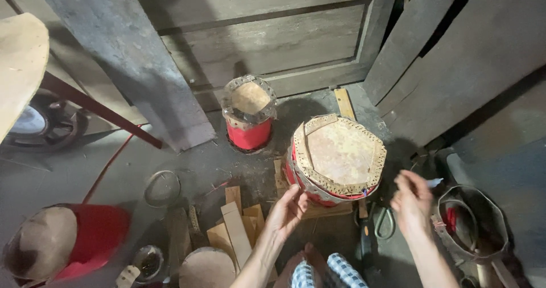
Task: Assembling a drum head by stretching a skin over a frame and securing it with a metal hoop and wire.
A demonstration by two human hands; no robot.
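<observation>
At the centre of the floor, a large red drum (335, 160) with a laced hide head is lying tilted toward the person, its rim propped on wooden slats (239, 231). The left hand (289, 210) is reaching in at about seven o'clock of the drum, fingers spread and nearly touching the red shell just below the rim — open, gripping nothing. The right hand (413, 202) is hovering at four o'clock, just beside the rim; its grip is pressed together on a thin pale-bluish strand or small tool (434, 182) — too small to tell which.

Judging from this, lacing or tightening at the head's edge is being done. To do it well, the left hand should be steadying the shell firmly against the slats so the drum is not rolling, while the right is pulling evenly and outward, keeping tension level around the rim.

A smaller red drum (248, 112) is standing at eleven o'clock, well apart, and scissors (384, 222) are lying near the right wrist.
</observation>
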